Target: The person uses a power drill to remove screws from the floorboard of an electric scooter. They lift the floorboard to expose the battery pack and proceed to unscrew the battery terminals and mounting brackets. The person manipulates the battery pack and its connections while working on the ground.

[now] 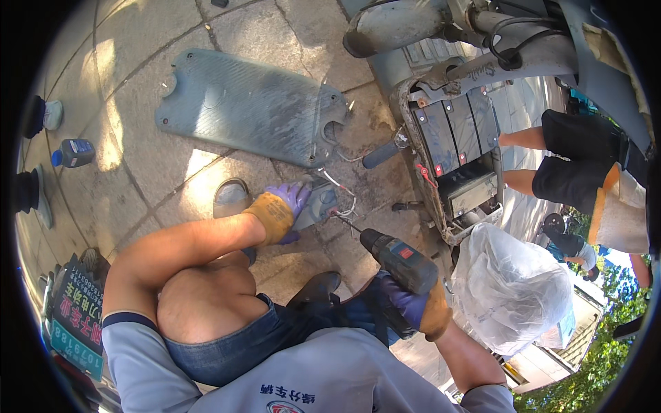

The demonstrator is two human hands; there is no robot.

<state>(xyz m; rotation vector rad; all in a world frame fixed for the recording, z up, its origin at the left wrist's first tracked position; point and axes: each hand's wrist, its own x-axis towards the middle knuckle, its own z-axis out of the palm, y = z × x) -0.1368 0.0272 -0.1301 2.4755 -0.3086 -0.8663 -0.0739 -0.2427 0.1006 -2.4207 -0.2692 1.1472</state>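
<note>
My left hand (279, 208), in a yellow and purple work glove, grips a small grey part (319, 204) low over the paving. White and red wires (342, 189) run from this part. A cordless drill (401, 257) is in my right hand (428, 310), gloved the same way, with its fingers wrapped round the handle. The drill's long thin bit (346, 221) points left at the grey part, its tip at or very near the part's right side. Whether the tip touches cannot be made out.
A grey ribbed floor panel (251, 103) lies on the paving ahead. At the right stands an opened scooter frame (407, 113) with dark batteries (458, 127) inside. A plastic-wrapped bundle (509, 289) is near my right arm. A dark bottle (74, 153) stands left; people (575, 165) are at right.
</note>
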